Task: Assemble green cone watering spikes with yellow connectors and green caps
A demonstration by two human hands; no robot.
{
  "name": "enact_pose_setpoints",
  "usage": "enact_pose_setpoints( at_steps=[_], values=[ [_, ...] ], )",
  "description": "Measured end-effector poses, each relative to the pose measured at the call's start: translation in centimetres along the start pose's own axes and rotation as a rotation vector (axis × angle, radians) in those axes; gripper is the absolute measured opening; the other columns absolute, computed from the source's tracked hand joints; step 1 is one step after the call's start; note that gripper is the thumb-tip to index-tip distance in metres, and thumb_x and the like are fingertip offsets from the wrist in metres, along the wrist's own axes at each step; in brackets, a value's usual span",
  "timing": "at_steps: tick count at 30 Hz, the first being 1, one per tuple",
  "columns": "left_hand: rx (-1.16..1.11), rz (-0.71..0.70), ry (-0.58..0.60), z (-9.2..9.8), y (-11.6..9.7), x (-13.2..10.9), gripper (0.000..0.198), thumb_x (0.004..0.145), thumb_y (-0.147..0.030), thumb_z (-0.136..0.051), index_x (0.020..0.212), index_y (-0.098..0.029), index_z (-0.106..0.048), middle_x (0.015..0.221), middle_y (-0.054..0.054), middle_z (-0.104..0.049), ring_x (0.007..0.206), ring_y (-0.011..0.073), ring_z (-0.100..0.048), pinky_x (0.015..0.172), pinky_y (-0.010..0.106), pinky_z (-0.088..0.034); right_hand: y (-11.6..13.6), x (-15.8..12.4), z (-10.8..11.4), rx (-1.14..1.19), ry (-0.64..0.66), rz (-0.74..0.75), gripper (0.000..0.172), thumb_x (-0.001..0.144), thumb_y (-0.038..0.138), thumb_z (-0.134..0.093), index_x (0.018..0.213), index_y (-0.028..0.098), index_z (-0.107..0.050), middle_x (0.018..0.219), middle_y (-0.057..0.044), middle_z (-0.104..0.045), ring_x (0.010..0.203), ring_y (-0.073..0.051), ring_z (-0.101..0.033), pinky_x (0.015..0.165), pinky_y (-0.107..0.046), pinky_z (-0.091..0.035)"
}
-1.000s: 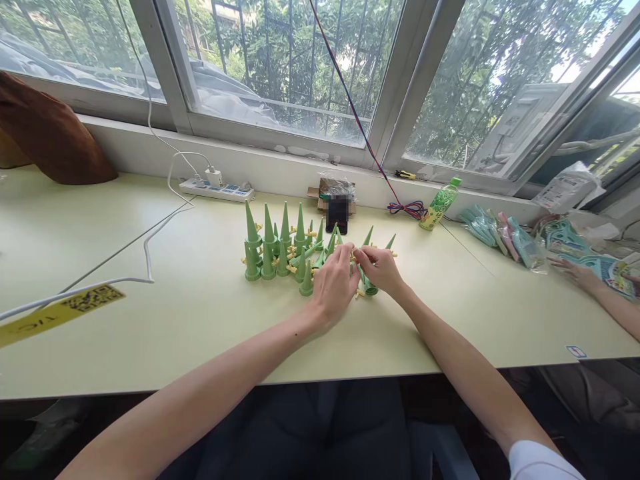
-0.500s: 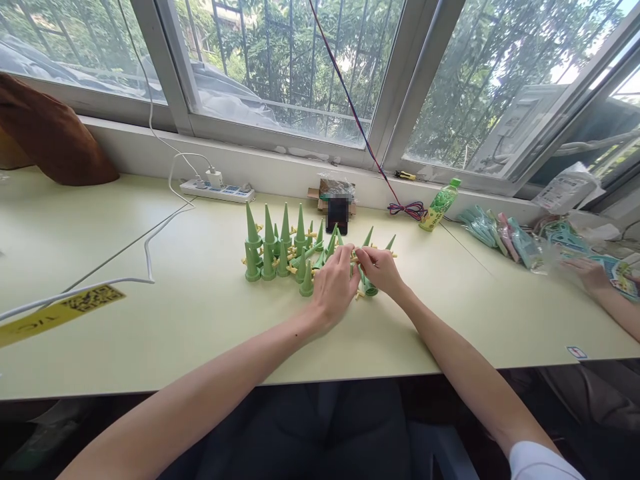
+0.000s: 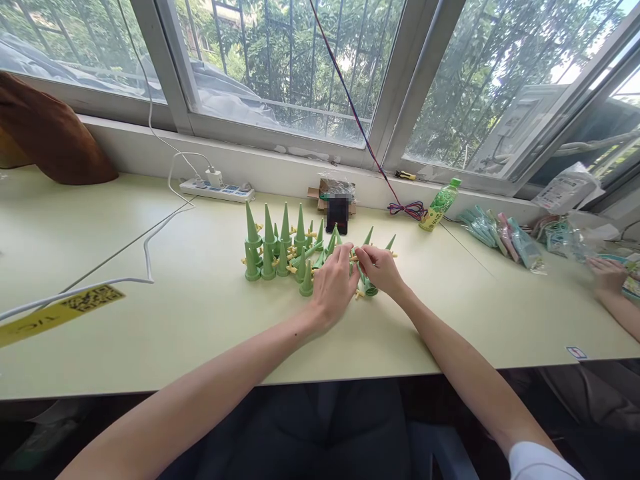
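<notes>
A cluster of green plastic cones (image 3: 280,250) with small yellow pegs stands and lies in the middle of the pale green table (image 3: 150,320). My left hand (image 3: 334,287) is curled round a green cone at the cluster's right side. My right hand (image 3: 381,268) pinches a small yellow peg at that same cone, and another green cone (image 3: 369,285) lies under its palm. The two hands touch each other, and the held cone is mostly hidden by the fingers.
A black phone (image 3: 337,215) stands behind the cones. A white power strip (image 3: 217,191) and its cable lie at back left, a green bottle (image 3: 439,204) and packets (image 3: 500,235) at right. Another person's hand (image 3: 607,273) rests at the far right. A yellow label (image 3: 55,313) lies at left.
My hands stay in place with only small finger movement at the cone. The other person's hand at the far right has drawn back to the right.
</notes>
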State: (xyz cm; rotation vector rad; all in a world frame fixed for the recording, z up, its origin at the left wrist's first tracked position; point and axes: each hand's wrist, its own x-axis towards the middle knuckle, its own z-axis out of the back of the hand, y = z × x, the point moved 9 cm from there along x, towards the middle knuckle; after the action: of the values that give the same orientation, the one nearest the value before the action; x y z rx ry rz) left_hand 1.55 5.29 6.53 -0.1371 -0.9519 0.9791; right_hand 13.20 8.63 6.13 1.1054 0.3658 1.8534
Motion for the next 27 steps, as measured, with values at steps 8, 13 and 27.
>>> enact_pose_setpoints(
  at_steps=[8,13,27],
  values=[
    [-0.002,-0.002,-0.007,0.09,0.03,0.12,0.029,0.094,-0.02,-0.049,0.122,-0.02,-0.045,0.119,0.009,-0.063,0.098,0.0209,-0.065,0.065,0.028,-0.048,0.05,-0.1,0.18,0.069,-0.006,-0.015,0.042,0.097,0.056,-0.044,0.08,0.02,-0.058,0.055,0.003,-0.051,0.049,-0.012,-0.046,0.053,-0.026,-0.037],
    [0.004,-0.002,-0.003,-0.01,0.03,-0.02,0.028,0.094,-0.02,-0.049,0.121,-0.021,-0.046,0.117,0.009,-0.064,0.094,0.0204,-0.065,0.062,0.027,-0.046,0.05,-0.12,-0.16,0.058,0.018,-0.02,0.044,0.095,0.056,-0.047,0.072,0.02,-0.055,0.054,0.003,-0.049,0.049,-0.011,-0.044,0.05,-0.026,-0.036],
    [0.014,-0.017,-0.014,-0.05,0.04,0.01,0.03,0.093,-0.019,-0.049,0.123,-0.021,-0.045,0.118,0.009,-0.063,0.094,0.0203,-0.065,0.062,0.026,-0.046,0.11,-0.07,-0.21,0.058,0.023,0.006,0.044,0.092,0.059,-0.053,0.073,0.019,-0.057,0.057,0.002,-0.052,0.051,-0.011,-0.043,0.05,-0.026,-0.033]
  ],
)
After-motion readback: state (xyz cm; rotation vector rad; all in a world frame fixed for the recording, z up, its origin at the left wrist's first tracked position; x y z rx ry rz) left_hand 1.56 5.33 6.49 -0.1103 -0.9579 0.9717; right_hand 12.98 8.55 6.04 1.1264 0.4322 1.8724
